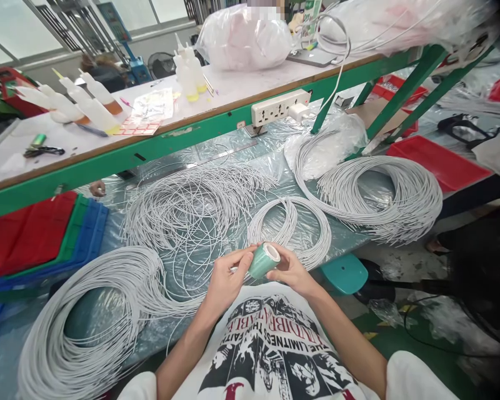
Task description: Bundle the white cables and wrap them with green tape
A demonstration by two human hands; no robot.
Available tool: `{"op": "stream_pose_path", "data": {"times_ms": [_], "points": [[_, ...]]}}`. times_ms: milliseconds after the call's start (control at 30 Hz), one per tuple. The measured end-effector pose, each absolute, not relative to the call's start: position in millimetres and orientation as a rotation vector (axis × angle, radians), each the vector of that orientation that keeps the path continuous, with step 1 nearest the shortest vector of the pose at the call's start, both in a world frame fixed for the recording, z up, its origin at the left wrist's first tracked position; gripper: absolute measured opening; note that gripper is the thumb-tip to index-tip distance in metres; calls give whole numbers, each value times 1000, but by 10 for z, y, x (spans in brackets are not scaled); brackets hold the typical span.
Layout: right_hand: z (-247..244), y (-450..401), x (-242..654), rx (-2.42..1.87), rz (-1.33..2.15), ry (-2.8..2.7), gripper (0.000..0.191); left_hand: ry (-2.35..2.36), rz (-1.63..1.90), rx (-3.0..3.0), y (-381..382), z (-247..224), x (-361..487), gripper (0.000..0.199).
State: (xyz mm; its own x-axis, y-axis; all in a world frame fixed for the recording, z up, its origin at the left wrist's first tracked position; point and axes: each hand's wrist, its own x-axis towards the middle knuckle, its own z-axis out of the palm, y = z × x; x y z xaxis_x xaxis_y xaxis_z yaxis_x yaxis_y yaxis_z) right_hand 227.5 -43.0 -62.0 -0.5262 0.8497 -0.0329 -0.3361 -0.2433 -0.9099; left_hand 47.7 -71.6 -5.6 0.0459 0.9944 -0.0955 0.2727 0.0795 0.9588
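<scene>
A roll of green tape (260, 264) with a white core is held between my two hands, in front of my shirt. My left hand (227, 278) pinches the roll's left side with thumb and fingers. On its other side my right hand (292, 271) grips it, with fingers behind and thumb in front. Just beyond the hands lies a small coil of grey cable (320, 236), partly hidden by them. Loose grey cables (183, 205) spread out farther back. A large bundle of coiled cable (37, 333) sits at the left, its tail running toward my left wrist.
Another thick cable coil (420, 194) lies at right, near a red tray (437, 161). Stacked bins (29, 233) stand at left. A green-framed shelf (183, 136) crosses above the table, carrying squeeze bottles (187, 72) and a power strip (275, 111). A turquoise stool (345, 275) is at the near right.
</scene>
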Motion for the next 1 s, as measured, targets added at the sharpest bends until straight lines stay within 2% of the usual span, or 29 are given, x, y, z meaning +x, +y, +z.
{"op": "stream_pose_path", "data": {"times_ms": [367,600,800,1000], "points": [[-604,-443,2308,-772,1812,-1183,62,1336,903,1388,-709,-32,477,33],[-611,-417,2318,-785,1745,-1171,58,1447,1204,1857,-737,-41,449,19],[-574,-401,2394,-941,1594,-1354,59,1394,1098,2165,-710,-59,379,21],[-415,-408,2419,-1063,1475,-1508,60,1418,951,2266,-681,-41,345,15]]}}
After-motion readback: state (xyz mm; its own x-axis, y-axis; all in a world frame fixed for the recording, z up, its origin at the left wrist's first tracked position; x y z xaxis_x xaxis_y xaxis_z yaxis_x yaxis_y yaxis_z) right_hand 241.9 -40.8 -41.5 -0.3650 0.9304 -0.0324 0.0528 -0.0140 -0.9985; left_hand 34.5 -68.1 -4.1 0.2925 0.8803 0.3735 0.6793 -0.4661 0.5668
